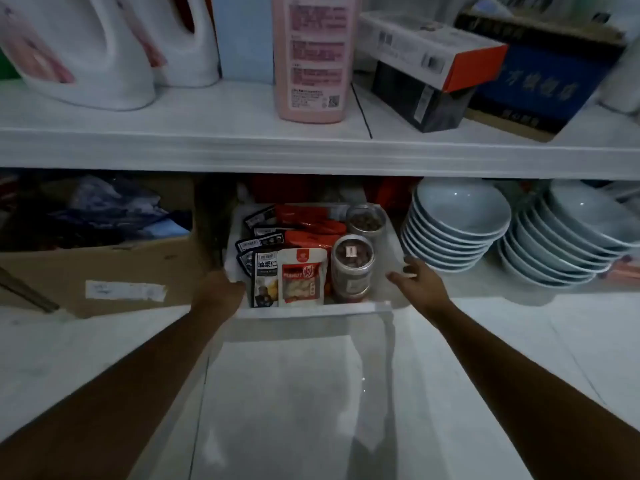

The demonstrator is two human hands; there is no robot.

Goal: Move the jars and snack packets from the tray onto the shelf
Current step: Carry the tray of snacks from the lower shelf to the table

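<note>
Plainly, in the head view the jars (352, 263) and snack packets (303, 280) sit in the tray (394, 244) beneath the shelf (311, 150), left hand (221, 287) at its left wall with fingers hidden, right hand (420, 280) with fingers (411, 262) spread open beside stacked bowls (450, 237), which a careless swing might knock.

Reaches forward with both bare arms, nearly straight and a little apart. Grips the left rim of the tray (311, 308) with the left hand (221, 289), fingertips hidden. Holds the right hand (420, 284) loose by the tray's right side, fingers spread, thumb pointing in. Cannot tell if it touches.
</note>
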